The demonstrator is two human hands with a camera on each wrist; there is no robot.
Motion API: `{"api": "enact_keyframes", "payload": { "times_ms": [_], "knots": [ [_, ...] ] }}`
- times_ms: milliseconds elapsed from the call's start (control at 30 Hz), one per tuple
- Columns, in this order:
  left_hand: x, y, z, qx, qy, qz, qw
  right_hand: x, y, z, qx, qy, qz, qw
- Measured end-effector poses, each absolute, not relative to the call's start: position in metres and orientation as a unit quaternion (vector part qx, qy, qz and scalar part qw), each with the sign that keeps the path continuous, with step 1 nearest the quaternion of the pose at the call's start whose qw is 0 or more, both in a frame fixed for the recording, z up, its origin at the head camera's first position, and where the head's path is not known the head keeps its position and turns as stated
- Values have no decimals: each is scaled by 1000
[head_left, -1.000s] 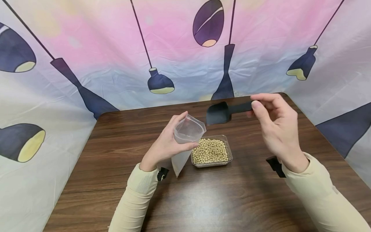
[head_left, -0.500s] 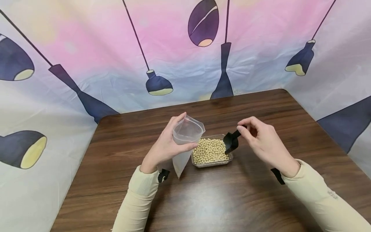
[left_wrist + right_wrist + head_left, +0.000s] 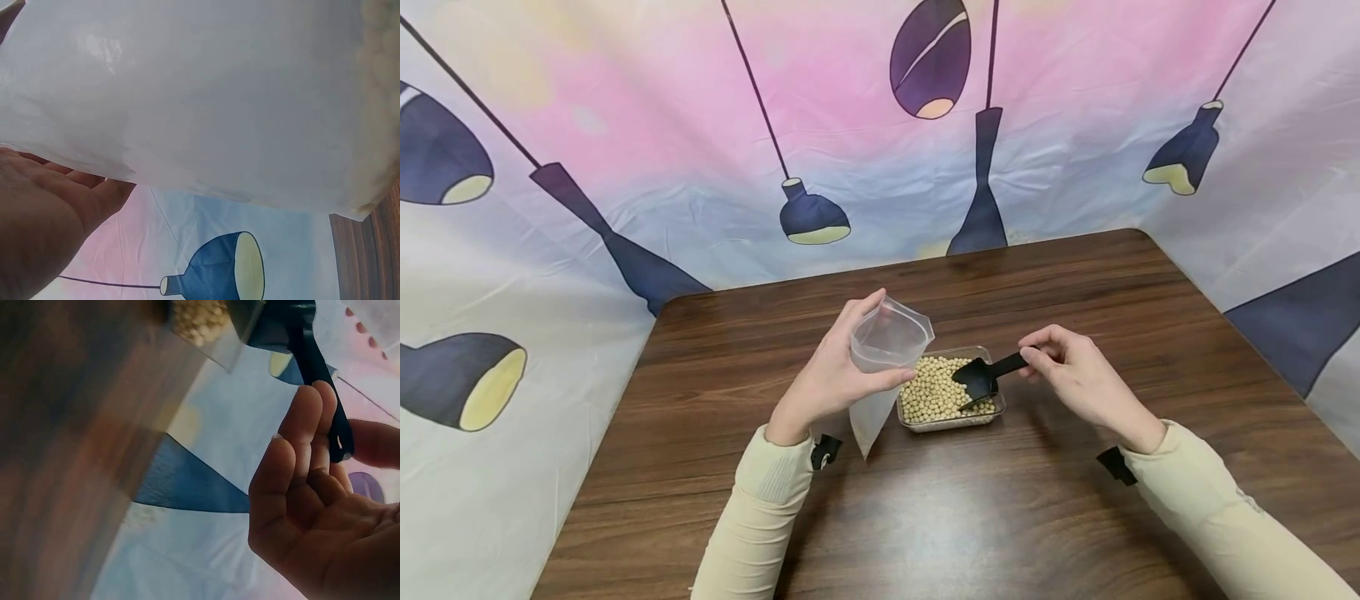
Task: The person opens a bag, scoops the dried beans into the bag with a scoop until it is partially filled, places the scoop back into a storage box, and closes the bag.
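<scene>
My left hand (image 3: 835, 371) grips a translucent plastic bag (image 3: 891, 337) near its top, and the mouth of the bag gapes between thumb and fingers. Pale beans show through the lower end of the bag (image 3: 381, 75) in the left wrist view. My right hand (image 3: 1078, 375) pinches the handle of a black scoop (image 3: 977, 382). The blade of that scoop sits in the soybeans (image 3: 928, 392), which fill a clear plastic container (image 3: 951, 426) just right of the bag. In the right wrist view, thumb and fingers hold the handle's end (image 3: 340, 440).
A dark wooden table (image 3: 715, 400) carries the container. Behind and beside it hangs a printed cloth (image 3: 700, 225) with lamp shapes, close to the table's back edge.
My right hand has lowered the scoop from above the container, beside the bag's mouth, and its blade has moved left into the soybeans. The left hand and bag have stayed nearly still.
</scene>
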State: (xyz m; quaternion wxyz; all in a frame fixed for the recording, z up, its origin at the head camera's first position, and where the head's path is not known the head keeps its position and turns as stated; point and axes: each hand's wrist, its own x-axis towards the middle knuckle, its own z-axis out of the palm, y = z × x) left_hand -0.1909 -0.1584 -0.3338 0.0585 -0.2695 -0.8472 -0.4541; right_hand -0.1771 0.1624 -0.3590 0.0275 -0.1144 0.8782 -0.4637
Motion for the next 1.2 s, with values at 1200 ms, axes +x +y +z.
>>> {"api": "enact_keyframes", "payload": {
  "times_ms": [1200],
  "knots": [
    [-191,-163,-330,-274,-829,-483,65,-195,164,-400,-20,787,-609,100]
  ]
}}
